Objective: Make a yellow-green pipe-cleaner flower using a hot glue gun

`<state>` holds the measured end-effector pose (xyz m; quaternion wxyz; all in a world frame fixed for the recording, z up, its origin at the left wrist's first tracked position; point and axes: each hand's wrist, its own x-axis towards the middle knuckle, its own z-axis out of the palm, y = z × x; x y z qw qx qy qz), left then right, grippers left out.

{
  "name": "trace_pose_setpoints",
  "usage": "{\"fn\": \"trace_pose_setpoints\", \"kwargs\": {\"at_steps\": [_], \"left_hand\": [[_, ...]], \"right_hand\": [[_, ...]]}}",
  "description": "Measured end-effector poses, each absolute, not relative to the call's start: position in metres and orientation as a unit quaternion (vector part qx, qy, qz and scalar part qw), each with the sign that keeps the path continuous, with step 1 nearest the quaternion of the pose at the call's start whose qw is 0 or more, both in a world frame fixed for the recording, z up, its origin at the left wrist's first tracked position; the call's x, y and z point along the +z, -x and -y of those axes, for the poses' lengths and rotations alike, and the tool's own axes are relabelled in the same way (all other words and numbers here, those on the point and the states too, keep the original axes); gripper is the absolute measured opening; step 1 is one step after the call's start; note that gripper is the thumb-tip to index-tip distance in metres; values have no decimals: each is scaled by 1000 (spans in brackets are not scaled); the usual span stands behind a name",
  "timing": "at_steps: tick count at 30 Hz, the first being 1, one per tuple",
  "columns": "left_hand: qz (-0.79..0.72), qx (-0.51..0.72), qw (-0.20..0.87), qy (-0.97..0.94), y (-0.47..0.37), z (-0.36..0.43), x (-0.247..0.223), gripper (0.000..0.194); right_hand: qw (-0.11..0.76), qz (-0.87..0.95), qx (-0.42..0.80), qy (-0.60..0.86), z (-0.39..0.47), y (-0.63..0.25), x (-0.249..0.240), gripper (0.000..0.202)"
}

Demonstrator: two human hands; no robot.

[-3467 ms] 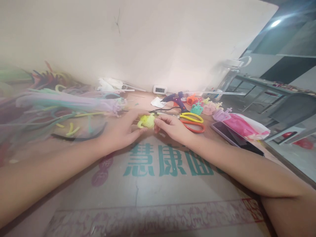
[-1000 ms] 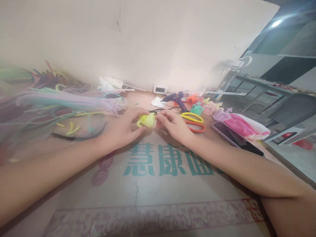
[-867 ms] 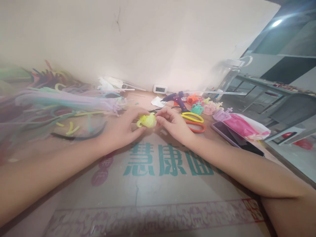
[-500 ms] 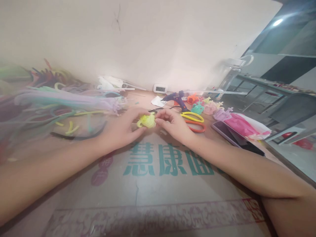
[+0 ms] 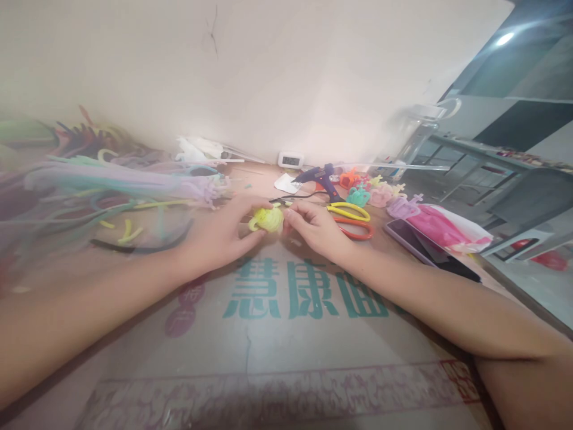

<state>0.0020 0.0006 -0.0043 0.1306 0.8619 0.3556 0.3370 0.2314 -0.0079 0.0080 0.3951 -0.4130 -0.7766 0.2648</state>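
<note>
Lilac and mint fuzzy stems [image 5: 129,179] are heaped at the far left, blurred, and next to them a yellow fuzzy piece [image 5: 268,219] is held just above the printed surface [image 5: 286,346], between the thumb and fingers of the left hand [image 5: 219,233]. At its right edge, the fingertips of the right hand [image 5: 316,227] are set narrowly together, though whether it is gripped there cannot be told. Farther right are seen a glue gun [image 5: 320,175], scissors [image 5: 367,216], a clear jug [image 5: 416,137] and a pink-and-white bag [image 5: 443,230], the contents of both containers being indiscernible.
</note>
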Motion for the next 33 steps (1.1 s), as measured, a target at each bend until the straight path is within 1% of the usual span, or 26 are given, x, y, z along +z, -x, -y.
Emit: {"fn": "trace_pose_setpoints", "kwargs": {"at_steps": [3,5,10,13,18,22,24,26,30,33], "left_hand": [[-356,339,132,-861,-3,0,-3,39],[-355,344,133,-859,-3,0,-3,40],[-350,365,124,-854,-2,-1,-4,41],[-356,361,119,-854,-2,-1,-4,41],[-360,356,122,-854,-2,-1,-5,40],[-362,355,122,-853,-1,-1,-6,41],[-360,357,126,-853,-1,-2,-6,42],[-361,359,132,-850,-1,-2,-7,43],[-369,364,144,-843,-1,-2,-8,44],[-369,365,149,-841,-1,-3,-9,43]], "right_hand": [[393,776,266,415,8,-231,9,38],[397,770,280,414,8,-231,9,36],[407,743,326,419,6,-228,5,18],[414,732,339,420,5,-227,3,14],[412,734,333,425,7,-229,6,21],[403,753,299,425,9,-230,9,32],[403,755,293,426,8,-230,10,33],[404,749,305,426,8,-230,9,29],[415,729,339,425,6,-228,6,13],[421,722,346,426,5,-227,5,10]]}}
